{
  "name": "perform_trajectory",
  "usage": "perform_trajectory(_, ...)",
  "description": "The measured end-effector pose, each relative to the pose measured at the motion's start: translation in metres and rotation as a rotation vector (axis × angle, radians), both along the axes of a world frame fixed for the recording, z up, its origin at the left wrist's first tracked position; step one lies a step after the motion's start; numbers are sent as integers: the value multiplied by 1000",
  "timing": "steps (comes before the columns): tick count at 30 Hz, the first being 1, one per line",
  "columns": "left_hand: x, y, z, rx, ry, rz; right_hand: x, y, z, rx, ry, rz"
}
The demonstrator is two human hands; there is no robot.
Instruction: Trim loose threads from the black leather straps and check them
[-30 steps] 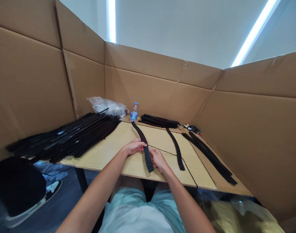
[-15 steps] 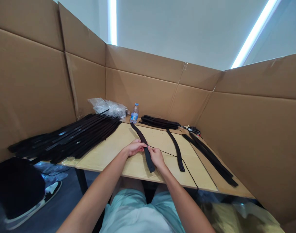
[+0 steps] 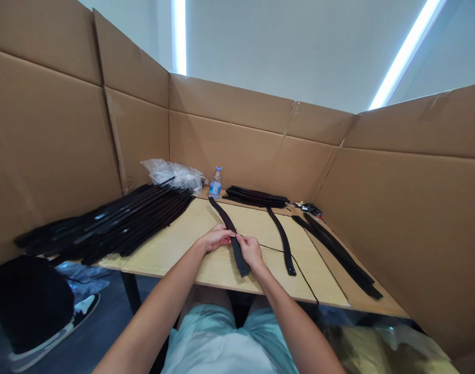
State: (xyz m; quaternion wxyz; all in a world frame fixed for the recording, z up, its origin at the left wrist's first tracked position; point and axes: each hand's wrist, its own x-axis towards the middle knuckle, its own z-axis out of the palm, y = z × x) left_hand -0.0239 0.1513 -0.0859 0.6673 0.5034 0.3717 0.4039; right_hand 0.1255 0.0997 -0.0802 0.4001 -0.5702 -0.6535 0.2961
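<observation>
My left hand (image 3: 217,238) and my right hand (image 3: 250,252) meet over a curved black strap (image 3: 234,244) on the wooden tabletop (image 3: 171,249). The fingertips of both hands pinch the strap near its middle from either side. A thin black cord (image 3: 278,251) leaves the fingers and runs right over the board, past a second black strap (image 3: 284,241), then drops off the front edge. The strap's lower end extends below my hands, and my fingers hide the spot where the cord meets it.
A large pile of black straps (image 3: 120,226) lies at the left, with a smaller stack (image 3: 256,197) at the back. More straps (image 3: 338,254) lie at the right. A water bottle (image 3: 216,183), a plastic bag (image 3: 173,175) and small black parts (image 3: 309,209) stand before tall cardboard walls (image 3: 225,119).
My right hand has shifted slightly left, closer to the strap. The camera view has moved a little, and the straps on the table have stayed in place.
</observation>
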Motion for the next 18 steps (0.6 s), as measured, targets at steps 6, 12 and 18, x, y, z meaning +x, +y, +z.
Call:
perform_trajectory(6, 1, -1, 1, -1, 6, 2, 0, -1, 2, -18, -61, -21)
perform_trajectory(12, 0, -3, 2, 1, 1, 21, -2, -2, 9, -36, -121, -11)
perform_trajectory(18, -1, -5, 1, 12, -33, 35, -4, -2, 11, -41, -162, -26)
